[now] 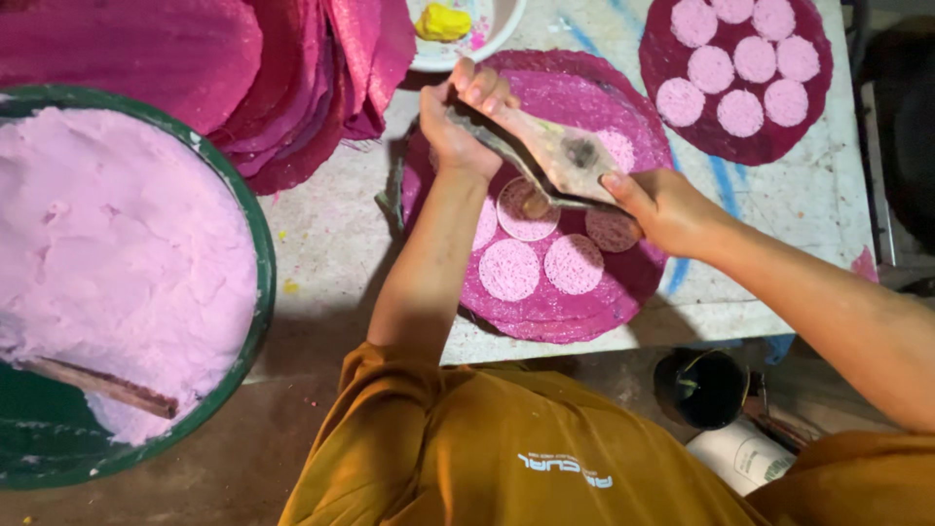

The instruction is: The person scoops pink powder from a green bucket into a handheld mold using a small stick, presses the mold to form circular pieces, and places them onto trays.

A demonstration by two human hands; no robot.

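Smeared, perhaps wooden paddle point(560, 151); coarse woven mats point(584, 292).

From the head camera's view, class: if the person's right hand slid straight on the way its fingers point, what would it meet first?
The right hand points left across the mat. Its fingertips already touch the scraper; beyond that the left hand would likely come next, though depth is hard to judge.

Left hand point(466, 112) clenched, right hand point(662, 206) pinching, forearms converging.

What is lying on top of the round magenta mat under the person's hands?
Four pale pink discs show on the magenta mat. The wooden tool and both hands cover the middle, so any discs there are hidden.
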